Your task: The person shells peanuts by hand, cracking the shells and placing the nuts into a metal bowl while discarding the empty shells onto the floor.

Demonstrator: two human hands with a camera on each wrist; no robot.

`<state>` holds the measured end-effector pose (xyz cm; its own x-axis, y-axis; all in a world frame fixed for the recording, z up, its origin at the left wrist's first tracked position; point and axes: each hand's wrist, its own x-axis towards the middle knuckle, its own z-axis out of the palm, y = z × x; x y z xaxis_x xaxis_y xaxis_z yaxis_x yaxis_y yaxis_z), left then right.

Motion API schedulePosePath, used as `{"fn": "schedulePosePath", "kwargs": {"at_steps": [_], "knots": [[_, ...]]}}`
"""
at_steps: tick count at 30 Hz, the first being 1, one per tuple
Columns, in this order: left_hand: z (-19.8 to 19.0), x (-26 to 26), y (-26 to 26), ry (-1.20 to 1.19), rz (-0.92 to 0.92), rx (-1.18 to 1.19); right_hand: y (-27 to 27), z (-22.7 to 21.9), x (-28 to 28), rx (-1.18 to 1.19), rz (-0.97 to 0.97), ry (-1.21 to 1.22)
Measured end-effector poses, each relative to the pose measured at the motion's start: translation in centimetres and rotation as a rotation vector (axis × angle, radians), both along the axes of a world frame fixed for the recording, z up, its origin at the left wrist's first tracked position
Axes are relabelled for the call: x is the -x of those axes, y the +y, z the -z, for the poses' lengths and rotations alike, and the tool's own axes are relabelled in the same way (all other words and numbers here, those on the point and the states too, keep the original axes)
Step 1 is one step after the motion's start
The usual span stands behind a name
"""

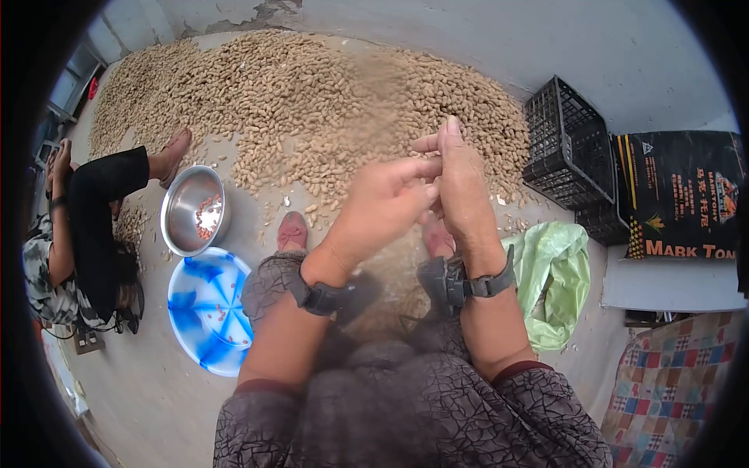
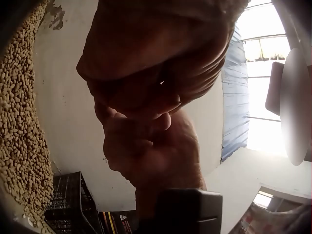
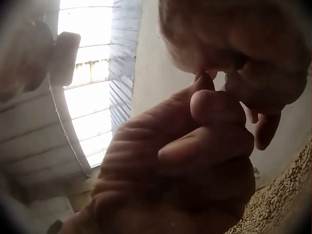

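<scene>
My left hand (image 1: 382,203) and right hand (image 1: 463,187) meet in front of my body, raised above the floor. Left fingers reach across to the right palm side, while the right thumb points up in the head view. In the right wrist view, the left hand (image 3: 180,165) has bent fingers and its fingertips are right at the right hand (image 3: 243,44). From the left wrist, the left hand (image 2: 156,63) overlaps the right hand (image 2: 156,151). I cannot tell whether anything is between the fingers. Beyond the hands lies a large heap of unshelled peanuts (image 1: 289,86).
A steel bowl (image 1: 178,210) with some reddish kernels and a blue-and-white basin (image 1: 187,312) stand at left, near a seated person (image 1: 94,210). Black crates (image 1: 566,140), a black printed sack (image 1: 679,195) and a green plastic bag (image 1: 558,273) are at right.
</scene>
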<state>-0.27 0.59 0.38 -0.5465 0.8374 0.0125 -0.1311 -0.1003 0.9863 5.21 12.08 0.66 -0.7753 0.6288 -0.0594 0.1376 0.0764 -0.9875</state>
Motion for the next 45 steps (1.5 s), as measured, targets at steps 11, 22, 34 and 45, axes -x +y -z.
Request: {"fn": "schedulePosePath", "kwargs": {"at_steps": [11,22,34,45], "knots": [[1.9,0.9,0.5,-0.4,-0.225,-0.19,-0.3,-2.1,-1.2,0.088,-0.066,0.147],[1.5,1.0,0.1,-0.569,-0.097,-0.366,0.3,-0.8,-1.6,-0.168,-0.117,0.309],[1.8,0.6,0.6,-0.338,-0.178,-0.236,0.0,-0.9,-2.0,0.141,-0.119,0.259],[0.3,0.4,-0.2,-0.334,-0.152,-0.31,-0.1,-2.0,-2.2,0.11,-0.067,0.219]]}}
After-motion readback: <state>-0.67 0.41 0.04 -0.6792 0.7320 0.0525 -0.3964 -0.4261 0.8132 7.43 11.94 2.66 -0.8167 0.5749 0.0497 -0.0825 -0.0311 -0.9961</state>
